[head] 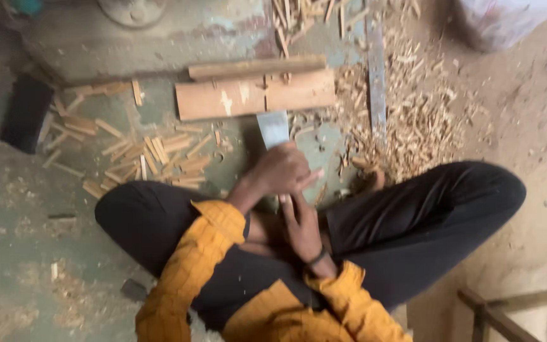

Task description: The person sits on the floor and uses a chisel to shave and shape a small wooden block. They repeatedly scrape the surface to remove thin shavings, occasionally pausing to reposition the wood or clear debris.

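I sit cross-legged on the floor in black trousers and yellow sleeves. My left hand is closed around the lower end of a broad flat metal blade. The blade's tip reaches the near edge of a thick wooden block lying flat in front of me. My right hand, with a dark band at the wrist, lies just under the left hand with its fingers stretched up toward it. Whether it holds anything is hidden. Several short cut wooden sticks lie scattered to the left of the blade.
A heap of wood shavings covers the floor to the right. A long narrow metal strip lies beside the block. A dark block sits far left, a pale sack top right, and a wooden frame bottom right.
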